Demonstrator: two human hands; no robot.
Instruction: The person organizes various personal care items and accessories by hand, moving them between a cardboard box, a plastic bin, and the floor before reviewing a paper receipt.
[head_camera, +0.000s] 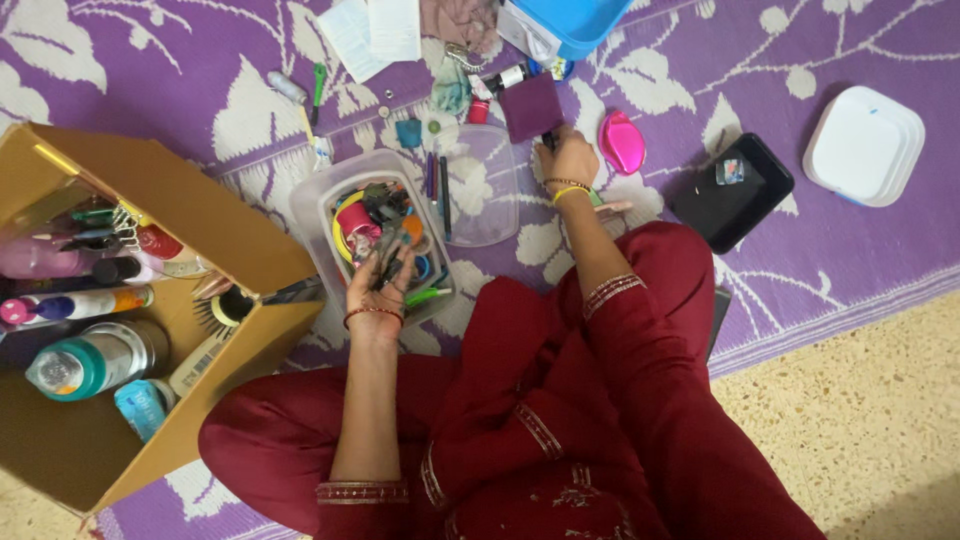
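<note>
A clear tub (322, 205), crammed with colourful clutter, is entered by the open left hand (380, 280); a dark pen (549, 141) is gripped by the right hand (568, 158).

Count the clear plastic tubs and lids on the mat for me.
2: a clear tub full of small items under the left hand, and a clear lid lying flat beside it, near the right hand. Others may be hidden.
</note>
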